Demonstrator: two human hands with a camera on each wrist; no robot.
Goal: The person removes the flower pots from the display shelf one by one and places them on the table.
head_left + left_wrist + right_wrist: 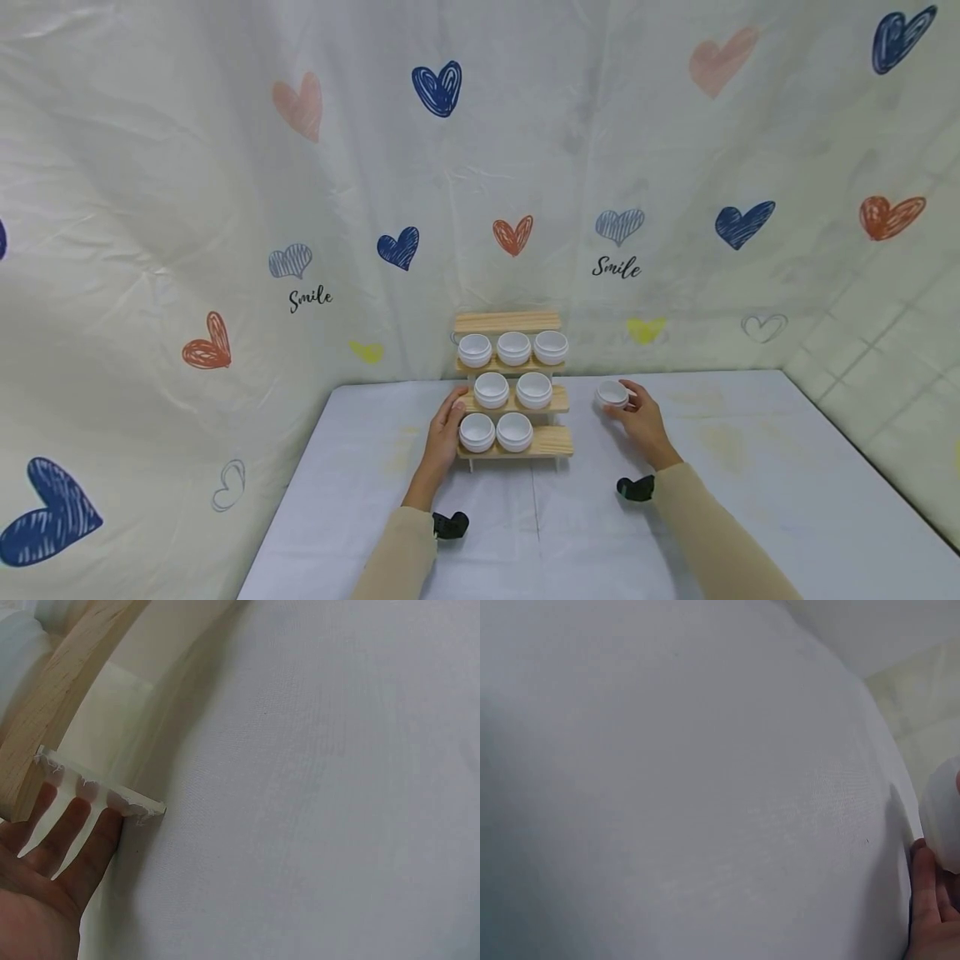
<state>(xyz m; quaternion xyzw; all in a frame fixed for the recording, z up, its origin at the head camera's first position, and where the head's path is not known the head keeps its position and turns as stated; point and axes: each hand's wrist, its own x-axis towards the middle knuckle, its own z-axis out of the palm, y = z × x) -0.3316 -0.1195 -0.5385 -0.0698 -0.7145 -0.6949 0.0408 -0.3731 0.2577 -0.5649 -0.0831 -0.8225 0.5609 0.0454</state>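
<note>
A stepped wooden rack (pixel 551 442) stands at the back middle of the table and carries several small white bowls on its steps. My left hand (pixel 444 431) rests with straight fingers against the rack's left end; the left wrist view shows those fingers (pixel 71 836) against the rack's white leg (pixel 101 791) under the wooden rack (pixel 56 705). To the right of the rack, my right hand (pixel 637 414) holds one more white bowl (pixel 612 392) just above the table; that white bowl (pixel 943 825) shows at the edge of the right wrist view.
The white-covered table (pixel 750 483) has a cloth backdrop with hearts behind it and a tiled wall (pixel 892 333) on the right. The rack's lowest step has bare wood at its right end.
</note>
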